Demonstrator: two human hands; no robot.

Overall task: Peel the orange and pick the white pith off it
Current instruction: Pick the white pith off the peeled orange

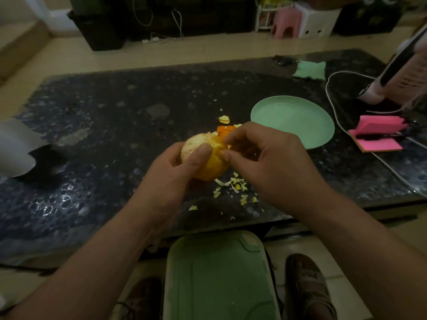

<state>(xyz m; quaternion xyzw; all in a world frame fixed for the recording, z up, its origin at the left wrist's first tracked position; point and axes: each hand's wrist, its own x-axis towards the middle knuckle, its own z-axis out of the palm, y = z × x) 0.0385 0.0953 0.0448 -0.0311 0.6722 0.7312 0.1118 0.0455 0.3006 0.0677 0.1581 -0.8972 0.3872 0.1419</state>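
The peeled orange [208,166] is held above the dark stone table [115,112], with pale pith still on its top left side. My left hand [175,172] grips it from the left, thumb lying across its front. My right hand [261,155] is at the orange's right side, its thumb and forefinger pinching at the surface near the top. Pieces of orange peel [225,130] lie on the table just behind the fruit. Small bits of white pith [235,185] are scattered on the table below and to the right of it.
A mint green plate [293,120] stands right of the hands. Pink sticky notes [379,132], a white cable [335,116] and a green cloth [309,70] lie at the right and back. A green bin lid [219,278] sits below the table's front edge, between two feet.
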